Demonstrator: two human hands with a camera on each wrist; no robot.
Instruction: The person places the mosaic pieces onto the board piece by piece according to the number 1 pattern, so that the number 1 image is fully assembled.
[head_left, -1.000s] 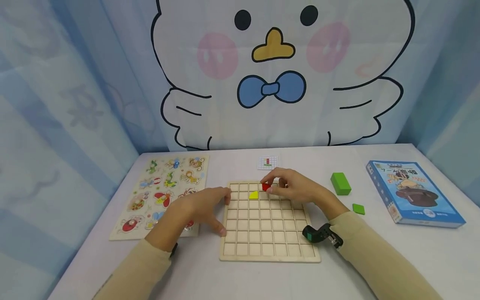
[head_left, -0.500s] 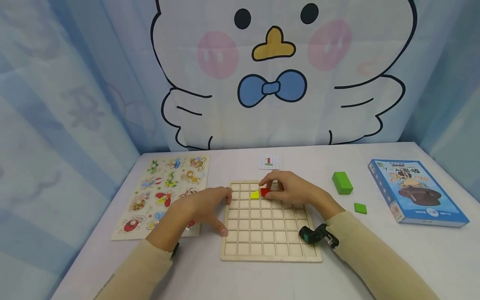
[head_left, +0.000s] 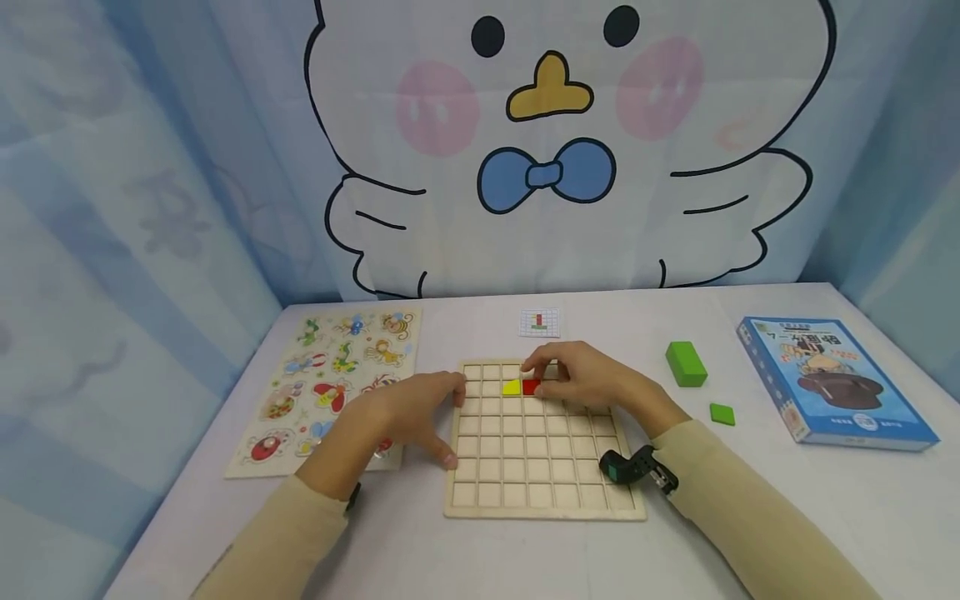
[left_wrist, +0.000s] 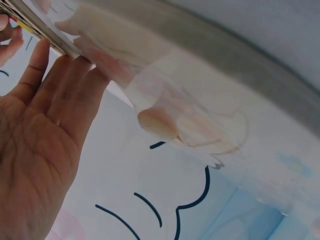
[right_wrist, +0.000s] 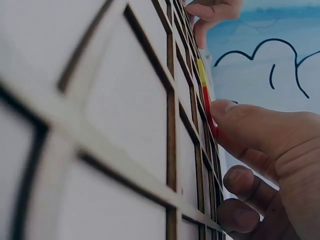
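Observation:
A wooden grid board (head_left: 537, 472) lies in the middle of the table. In its second row from the back sits a yellow piece (head_left: 512, 387) with a slanted left side. Directly to its right is a red piece (head_left: 531, 387), which my right hand (head_left: 585, 375) pinches between thumb and fingers. The right wrist view has the thumb (right_wrist: 227, 107) against the red piece, end to end with the yellow one. My left hand (head_left: 408, 417) touches the board's left edge, thumb and fingers spread. In the left wrist view its fingers (left_wrist: 67, 95) are fairly straight along the edge.
A pattern card (head_left: 539, 322) lies behind the board. On the left is a picture puzzle board (head_left: 322, 433), partly under the left forearm. To the right are a green block (head_left: 686, 363), a small green piece (head_left: 722, 414) and a blue box (head_left: 836, 383).
My right hand has brought the red piece slightly towards me and down, to the yellow piece's right side. My left hand has stayed at the board's edge.

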